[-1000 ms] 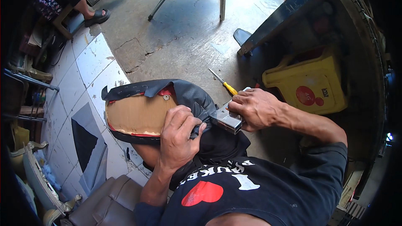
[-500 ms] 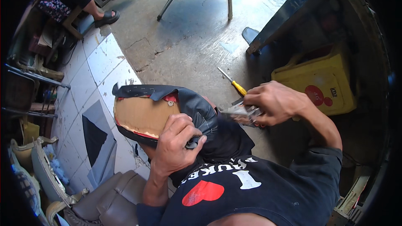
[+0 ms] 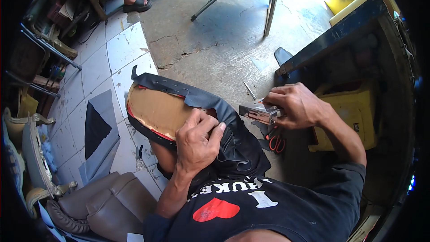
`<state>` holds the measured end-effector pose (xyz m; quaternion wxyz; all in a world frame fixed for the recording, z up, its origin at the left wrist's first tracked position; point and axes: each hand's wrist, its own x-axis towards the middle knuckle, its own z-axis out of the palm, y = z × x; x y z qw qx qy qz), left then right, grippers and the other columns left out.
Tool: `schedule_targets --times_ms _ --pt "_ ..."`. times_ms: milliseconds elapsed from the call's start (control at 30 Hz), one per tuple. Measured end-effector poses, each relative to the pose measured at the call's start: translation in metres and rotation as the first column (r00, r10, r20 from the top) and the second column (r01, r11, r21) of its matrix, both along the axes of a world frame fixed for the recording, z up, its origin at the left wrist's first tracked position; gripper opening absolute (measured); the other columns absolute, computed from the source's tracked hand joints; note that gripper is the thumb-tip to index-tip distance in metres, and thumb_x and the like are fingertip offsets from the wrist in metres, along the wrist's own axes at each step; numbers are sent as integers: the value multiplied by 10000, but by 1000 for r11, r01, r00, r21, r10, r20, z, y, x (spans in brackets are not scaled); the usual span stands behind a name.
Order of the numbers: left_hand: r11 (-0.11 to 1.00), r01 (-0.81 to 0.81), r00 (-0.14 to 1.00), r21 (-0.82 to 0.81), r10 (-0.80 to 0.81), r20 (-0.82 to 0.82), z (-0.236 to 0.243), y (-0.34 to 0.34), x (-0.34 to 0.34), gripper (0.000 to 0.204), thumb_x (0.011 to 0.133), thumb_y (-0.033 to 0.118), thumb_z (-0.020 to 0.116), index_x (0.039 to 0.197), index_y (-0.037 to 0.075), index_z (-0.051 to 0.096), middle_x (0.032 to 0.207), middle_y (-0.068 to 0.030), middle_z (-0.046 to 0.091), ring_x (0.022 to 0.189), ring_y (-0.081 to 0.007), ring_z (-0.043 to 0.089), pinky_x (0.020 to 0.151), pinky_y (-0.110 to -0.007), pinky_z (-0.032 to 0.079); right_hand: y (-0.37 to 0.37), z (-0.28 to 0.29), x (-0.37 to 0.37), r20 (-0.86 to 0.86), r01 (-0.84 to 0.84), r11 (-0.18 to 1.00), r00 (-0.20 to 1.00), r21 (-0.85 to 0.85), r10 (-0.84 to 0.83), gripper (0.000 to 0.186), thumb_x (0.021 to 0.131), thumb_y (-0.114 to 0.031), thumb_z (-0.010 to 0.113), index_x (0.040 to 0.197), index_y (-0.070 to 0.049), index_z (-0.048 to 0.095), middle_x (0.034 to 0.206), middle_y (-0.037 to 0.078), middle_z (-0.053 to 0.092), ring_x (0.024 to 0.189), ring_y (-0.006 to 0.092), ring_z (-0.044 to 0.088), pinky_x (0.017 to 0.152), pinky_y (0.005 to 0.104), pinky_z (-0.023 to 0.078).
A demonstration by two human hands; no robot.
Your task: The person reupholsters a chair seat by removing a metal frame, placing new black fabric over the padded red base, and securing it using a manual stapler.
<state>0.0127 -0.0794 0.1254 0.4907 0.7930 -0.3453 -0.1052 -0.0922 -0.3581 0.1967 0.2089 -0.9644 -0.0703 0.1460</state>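
A seat pad with a tan board back [image 3: 159,110] rests on my lap, its dark leatherette cover [image 3: 226,114] folded over the edges. Staples show along the far fold, and red material peeks out at the rim. My left hand [image 3: 197,141] lies over the board's right end, fingers curled and pinching the cover's edge; loose leatherette hangs in folds beside the thumb. To the right, my right hand [image 3: 300,107] is wrapped round a metal staple gun [image 3: 260,112], held apart from the pad. What sits under my left fingers is hidden.
Scissors with orange handles [image 3: 275,143] and a partly hidden screwdriver [image 3: 251,90] lie on the floor. A yellow container [image 3: 349,103] stands right, under a dark bench [image 3: 333,33]. Leatherette scraps [image 3: 101,130] lie left, near a brown cushion [image 3: 116,206]. A person's feet [image 3: 136,4] show far left.
The seat pad has turned, and its loose leatherette now spreads out beside my left hand. My right hand has turned the staple gun. The whole view has shifted.
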Motion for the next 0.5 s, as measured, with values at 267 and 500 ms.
schedule_targets --times_ms 267,500 --pt "993 102 994 -52 -101 28 -7 4 3 99 840 51 786 818 41 690 806 -87 603 675 -274 642 598 -395 513 34 18 53 -193 -313 909 944 -276 267 287 818 -299 738 950 -44 738 868 159 740 813 339 756 723 472 597" --pt "999 8 990 -50 -1 139 -12 -5 -5 100 821 14 792 849 38 698 999 -137 633 682 -247 628 616 -383 525 35 8 68 -271 -359 889 919 -283 285 281 833 -318 726 895 -44 730 805 156 725 767 347 742 707 470 583"
